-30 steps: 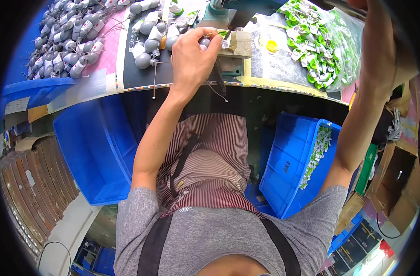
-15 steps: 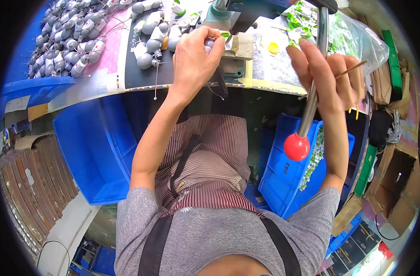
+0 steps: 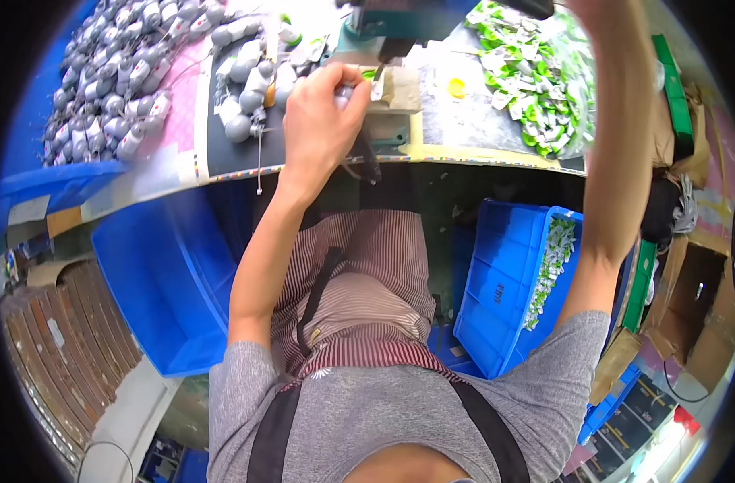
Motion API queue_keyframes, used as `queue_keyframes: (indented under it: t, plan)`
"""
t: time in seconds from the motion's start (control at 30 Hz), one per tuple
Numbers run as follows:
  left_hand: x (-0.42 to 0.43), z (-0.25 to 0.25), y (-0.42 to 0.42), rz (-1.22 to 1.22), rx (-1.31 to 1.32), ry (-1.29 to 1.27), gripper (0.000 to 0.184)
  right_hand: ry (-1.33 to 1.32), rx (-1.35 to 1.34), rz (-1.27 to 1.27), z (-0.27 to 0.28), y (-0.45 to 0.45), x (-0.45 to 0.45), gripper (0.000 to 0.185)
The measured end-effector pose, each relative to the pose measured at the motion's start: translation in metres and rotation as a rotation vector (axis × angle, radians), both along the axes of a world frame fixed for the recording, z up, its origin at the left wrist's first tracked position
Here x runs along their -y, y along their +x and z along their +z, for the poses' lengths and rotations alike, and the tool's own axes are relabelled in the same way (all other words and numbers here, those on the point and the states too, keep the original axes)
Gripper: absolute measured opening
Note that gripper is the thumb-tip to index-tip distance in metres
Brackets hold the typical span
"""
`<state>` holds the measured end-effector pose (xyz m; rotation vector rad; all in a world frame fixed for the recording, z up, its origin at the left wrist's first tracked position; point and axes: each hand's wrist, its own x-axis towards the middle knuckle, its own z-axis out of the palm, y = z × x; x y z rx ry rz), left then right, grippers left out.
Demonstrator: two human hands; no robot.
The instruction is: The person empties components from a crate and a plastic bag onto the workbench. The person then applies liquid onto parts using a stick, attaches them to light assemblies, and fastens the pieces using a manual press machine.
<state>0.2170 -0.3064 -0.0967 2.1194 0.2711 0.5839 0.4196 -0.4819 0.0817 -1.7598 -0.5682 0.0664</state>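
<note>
At the bench press (image 3: 399, 24), my left hand (image 3: 319, 121) is closed round a small grey-and-white part (image 3: 344, 95), mostly covered by the fingers. Its fingertips are beside the press's block (image 3: 401, 90), where a bit of green and white shows under the dark press tip. A thin cable hangs below this hand. My right forearm rises past the top edge, and the hand at its end is out of frame. Left of my left hand lie several grey bulb-shaped parts (image 3: 238, 129) with cables.
A large pile of grey-and-white parts (image 3: 109, 88) covers the bench's left side. Green-and-white pieces (image 3: 536, 88) lie on the right, some in clear plastic. Near the block is a yellow disc (image 3: 457, 87). Blue bins (image 3: 154, 282) stand below the bench, one holding green-and-white pieces (image 3: 551, 266).
My right hand came down with the red-knobbed lever, then rose out of view. The knob no longer shows. My left hand stays at the block, while the whole view has shifted slightly.
</note>
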Motion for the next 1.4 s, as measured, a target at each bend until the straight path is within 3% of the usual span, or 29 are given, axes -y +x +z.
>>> queue_keyframes:
  t: [0.07, 0.13, 0.17, 0.23, 0.3, 0.37, 0.4, 0.43, 0.57, 0.63, 0.67, 0.73, 0.77, 0.8, 0.87, 0.9, 0.93, 1.03, 1.1, 1.17, 1.23, 1.3, 1.4]
  plan:
    - [0.003, 0.012, -0.008, -0.079, -0.037, -0.094, 0.017, -0.089, -0.087, -0.009, -0.001, -0.025, -0.015, 0.03]
    - [0.0, 0.03, -0.022, -0.163, -0.13, -0.24, 0.019, 0.172, -0.134, 0.057, -0.066, 0.0, 0.011, 0.031]
    - [-0.006, 0.039, -0.029, -0.145, -0.229, -0.428, 0.018, -0.223, 0.177, 0.231, -0.083, 0.0, 0.025, 0.032]
    - [-0.033, 0.039, -0.028, 0.042, -0.019, -0.238, 0.018, -0.904, 0.547, -0.077, -0.108, -0.022, 0.03, 0.023]
    - [-0.071, 0.039, -0.013, 0.262, 0.076, -0.039, 0.018, -1.036, 0.665, -0.171, -0.159, -0.026, 0.053, 0.027]
    - [-0.107, 0.016, 0.01, 0.206, 0.018, 0.015, 0.021, -1.159, 0.799, -0.34, -0.184, -0.034, 0.057, 0.034]
    - [-0.113, 0.002, 0.018, 0.18, 0.097, 0.196, 0.025, -1.217, 0.832, -0.37, -0.187, -0.037, 0.056, 0.034]
    - [-0.112, 0.002, 0.026, 0.15, 0.175, 0.378, 0.028, -1.199, 0.926, -0.409, -0.196, -0.033, 0.06, 0.033]
    - [-0.165, 0.004, 0.057, 0.164, 0.06, 0.441, 0.018, -1.147, 0.946, -0.436, -0.21, -0.022, 0.066, 0.028]
    - [-0.206, -0.008, 0.075, 0.256, -0.074, 0.599, 0.017, -1.089, 0.922, -0.436, -0.207, -0.023, 0.07, 0.024]
    - [-0.224, -0.018, 0.082, 0.247, -0.018, 0.644, 0.021, -1.032, 0.917, -0.433, -0.202, -0.024, 0.07, 0.022]
    - [-0.23, -0.025, 0.09, -0.006, -0.15, 0.597, 0.022, -0.846, 0.918, -0.422, -0.192, -0.029, 0.067, 0.016]
    - [-0.234, -0.03, 0.092, -0.13, -0.217, 0.573, 0.023, -0.723, 0.767, -0.404, -0.187, -0.033, 0.063, 0.015]
    - [-0.227, -0.034, 0.09, -0.182, -0.124, 0.575, 0.026, -0.602, 0.613, -0.382, -0.183, -0.039, 0.06, 0.014]
    - [-0.207, -0.013, 0.08, -0.226, -0.323, 0.34, 0.028, -0.301, 0.272, -0.298, -0.182, -0.051, 0.055, 0.013]
    - [-0.199, 0.003, 0.079, -0.248, -0.42, 0.217, 0.029, -0.227, 0.245, -0.268, -0.181, -0.06, 0.051, 0.013]
    - [-0.194, 0.021, 0.084, -0.144, -0.6, 0.308, 0.023, -0.154, 0.22, -0.239, -0.177, -0.071, 0.046, 0.013]
    - [-0.231, -0.017, 0.093, 0.214, -0.09, 0.904, 0.02, -0.038, 0.157, -0.223, -0.168, -0.102, 0.033, 0.012]
    - [-0.265, -0.051, 0.107, 0.275, -0.279, 0.988, 0.03, -0.008, 0.205, -0.24, -0.173, -0.122, 0.022, 0.012]
    - [-0.281, -0.062, 0.119, 0.274, -0.281, 0.869, 0.029, -0.127, 0.49, -0.188, -0.176, -0.137, 0.016, 0.016]
    - [-0.292, -0.052, 0.119, 0.198, -0.248, 0.892, 0.029, -0.149, 0.62, -0.131, -0.166, -0.158, -0.002, 0.02]
    - [-0.286, -0.029, 0.116, 0.173, -0.438, 0.726, 0.031, -0.177, 0.654, -0.117, -0.18, -0.166, -0.014, 0.025]
    - [-0.29, -0.038, 0.113, 0.129, -0.323, 0.691, 0.034, -0.214, 0.758, -0.106, -0.197, -0.165, -0.028, 0.024]
